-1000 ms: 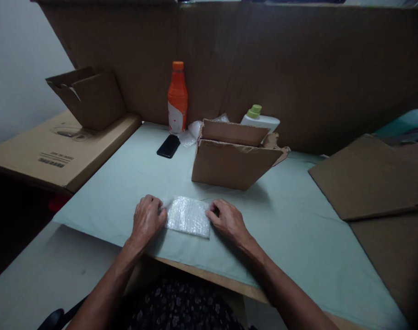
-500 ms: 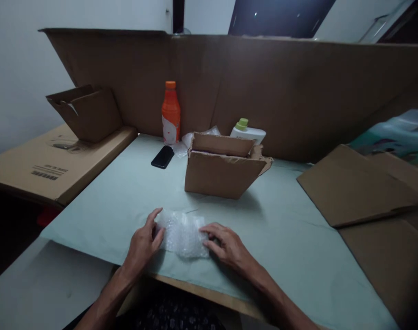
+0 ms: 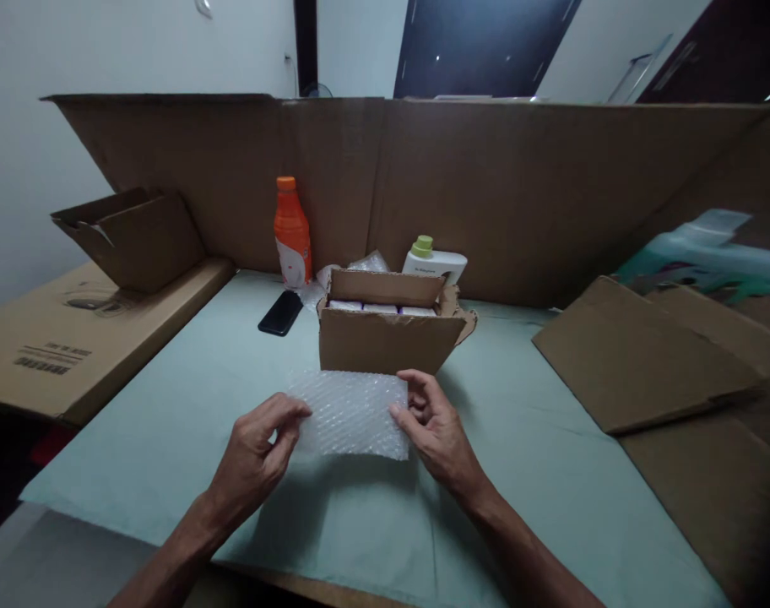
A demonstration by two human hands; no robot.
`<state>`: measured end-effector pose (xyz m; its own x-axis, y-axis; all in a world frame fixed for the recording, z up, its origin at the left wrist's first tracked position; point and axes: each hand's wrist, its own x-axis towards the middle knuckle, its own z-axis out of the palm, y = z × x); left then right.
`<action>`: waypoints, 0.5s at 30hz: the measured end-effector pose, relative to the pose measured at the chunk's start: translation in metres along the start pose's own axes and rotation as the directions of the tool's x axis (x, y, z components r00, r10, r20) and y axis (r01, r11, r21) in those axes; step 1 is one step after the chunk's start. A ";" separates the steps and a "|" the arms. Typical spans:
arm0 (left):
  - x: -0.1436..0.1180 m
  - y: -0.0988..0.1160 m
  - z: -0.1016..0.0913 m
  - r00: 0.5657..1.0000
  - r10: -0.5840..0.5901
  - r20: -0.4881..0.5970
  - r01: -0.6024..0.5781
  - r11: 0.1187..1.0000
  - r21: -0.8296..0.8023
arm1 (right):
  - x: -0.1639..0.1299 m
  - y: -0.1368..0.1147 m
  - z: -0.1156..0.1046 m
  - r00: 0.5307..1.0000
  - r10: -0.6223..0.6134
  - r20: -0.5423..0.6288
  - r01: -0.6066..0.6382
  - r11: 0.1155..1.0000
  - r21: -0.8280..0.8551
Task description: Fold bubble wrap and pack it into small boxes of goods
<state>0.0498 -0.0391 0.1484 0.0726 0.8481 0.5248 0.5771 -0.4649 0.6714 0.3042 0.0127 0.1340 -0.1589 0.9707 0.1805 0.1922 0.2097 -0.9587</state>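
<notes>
A sheet of bubble wrap (image 3: pixel 356 415) is held up between both hands, above the table and in front of a small open cardboard box (image 3: pixel 385 339). My left hand (image 3: pixel 262 439) pinches its left edge between thumb and fingers. At the right edge, my right hand (image 3: pixel 436 426) grips it with the thumb in front and fingers behind. The box stands upright with its flaps up, and the tops of several white packets (image 3: pixel 380 309) show inside it. Part of the box's lower front is hidden behind the bubble wrap.
Behind the box are an orange bottle (image 3: pixel 292 232), a white bottle with a green cap (image 3: pixel 434 263) and crumpled bubble wrap (image 3: pixel 369 262). A black phone (image 3: pixel 280 313) lies left. Flat cardboard pieces (image 3: pixel 638 350) cover the right side; another open box (image 3: pixel 135 241) sits on a large carton (image 3: pixel 106 338).
The bubble wrap has been lifted off the table and stretched flat between my hands. Both hands have closed on its edges. The camera view has tilted up and shifted right.
</notes>
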 end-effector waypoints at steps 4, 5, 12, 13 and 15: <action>0.008 0.011 -0.010 0.999 -0.016 -0.033 0.016 1.000 -0.014 | -0.001 -0.012 -0.012 0.984 -0.130 -0.124 0.124 0.991 -0.050; 0.017 0.017 -0.014 0.999 0.003 -0.042 -0.004 1.000 -0.020 | 0.001 -0.023 -0.019 0.970 -0.194 -0.147 0.181 0.979 -0.098; 0.155 0.042 -0.021 0.992 0.113 -0.063 -0.107 0.989 0.099 | 0.089 -0.102 -0.078 0.812 -0.550 -0.196 0.442 0.798 -0.411; 0.175 0.038 -0.017 0.996 0.092 0.014 -0.093 0.986 0.137 | 0.107 -0.105 -0.086 0.842 -0.522 -0.139 0.425 0.799 -0.425; 0.207 0.029 -0.007 0.971 0.013 0.237 -0.084 0.953 0.290 | 0.139 -0.106 -0.098 0.926 -0.375 0.040 0.348 0.809 -0.473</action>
<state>0.0756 0.1212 0.2800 0.2710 0.8780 0.3947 0.7802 -0.4404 0.4442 0.3563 0.1371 0.2825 -0.2577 0.8157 0.5179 0.5585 0.5631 -0.6091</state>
